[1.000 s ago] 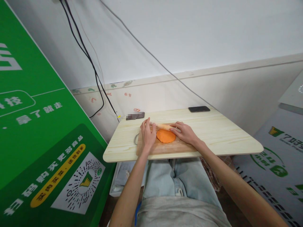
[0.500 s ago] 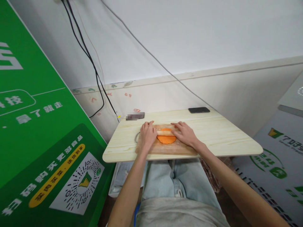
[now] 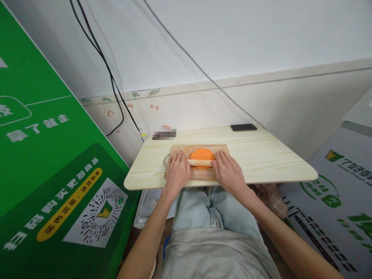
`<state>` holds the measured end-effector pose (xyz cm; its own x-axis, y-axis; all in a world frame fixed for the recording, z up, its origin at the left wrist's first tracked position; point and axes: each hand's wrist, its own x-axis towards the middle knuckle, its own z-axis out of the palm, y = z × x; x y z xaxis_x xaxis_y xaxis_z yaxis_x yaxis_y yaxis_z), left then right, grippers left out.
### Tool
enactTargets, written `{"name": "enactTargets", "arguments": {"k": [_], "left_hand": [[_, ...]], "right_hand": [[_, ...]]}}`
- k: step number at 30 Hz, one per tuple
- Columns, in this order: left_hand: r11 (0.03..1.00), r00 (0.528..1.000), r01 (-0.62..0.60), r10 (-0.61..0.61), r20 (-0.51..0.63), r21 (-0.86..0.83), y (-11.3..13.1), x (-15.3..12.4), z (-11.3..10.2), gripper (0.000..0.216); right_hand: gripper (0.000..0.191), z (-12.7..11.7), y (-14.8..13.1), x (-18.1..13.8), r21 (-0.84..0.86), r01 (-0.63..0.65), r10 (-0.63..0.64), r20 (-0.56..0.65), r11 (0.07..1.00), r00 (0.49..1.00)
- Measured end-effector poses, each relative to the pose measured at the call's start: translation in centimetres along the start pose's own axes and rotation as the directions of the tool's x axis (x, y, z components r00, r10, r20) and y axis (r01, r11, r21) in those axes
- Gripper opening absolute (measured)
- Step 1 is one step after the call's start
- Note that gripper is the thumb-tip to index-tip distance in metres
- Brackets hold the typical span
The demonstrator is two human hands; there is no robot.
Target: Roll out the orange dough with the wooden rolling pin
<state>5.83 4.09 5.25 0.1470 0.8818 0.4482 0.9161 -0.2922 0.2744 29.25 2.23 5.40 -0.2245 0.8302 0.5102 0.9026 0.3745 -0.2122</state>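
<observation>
A wooden rolling pin (image 3: 200,163) lies across a flat, round sheet of orange dough (image 3: 202,154), near the side closest to me. My left hand (image 3: 178,169) is closed over the pin's left end. Over its right end, my right hand (image 3: 228,170) is closed in the same way. Both palms face down and cover the pin's ends. Most of the dough shows beyond the pin, with a thin strip on my side. Under it all is a wooden cutting board (image 3: 222,148) with a metal ring handle (image 3: 165,159) at its left.
The board rests on a pale wood-grain table (image 3: 270,162). A black phone (image 3: 243,127) lies at the back right, and a blurred dark object (image 3: 164,134) at the back left. A green printed panel (image 3: 58,155) stands left. Cables (image 3: 112,77) hang along the wall.
Both hands have drawn the rolling pin toward me, from the far part of the dough to its near part. The view has shifted slightly.
</observation>
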Motion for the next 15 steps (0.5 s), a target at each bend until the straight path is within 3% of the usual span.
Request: {"name": "enactTargets", "arguments": {"k": [4,7,10,15], "left_hand": [[0.999,0.999,-0.038,0.037,-0.026,-0.024,-0.2,-1.6,-0.2,0.056],[0.998,0.998,-0.050,0.049,-0.036,-0.031,-0.7,-1.2,0.2,0.056],[0.996,0.997,-0.075,0.075,0.002,-0.044,-1.4,0.8,1.0,0.055],[0.996,0.989,-0.084,0.085,0.125,-0.013,-1.9,6.5,2.1,0.053]], "right_hand": [[0.062,-0.2,-0.9,-2.3,0.026,-0.022,0.022,-0.010,0.999,1.000],[0.061,-0.1,-0.5,-1.9,0.005,-0.011,0.011,-0.015,1.000,1.000],[0.055,0.3,0.9,0.9,-0.014,0.032,-0.032,0.003,0.999,0.999],[0.050,1.7,4.1,7.1,-0.085,0.011,0.005,0.195,0.996,0.981]]}}
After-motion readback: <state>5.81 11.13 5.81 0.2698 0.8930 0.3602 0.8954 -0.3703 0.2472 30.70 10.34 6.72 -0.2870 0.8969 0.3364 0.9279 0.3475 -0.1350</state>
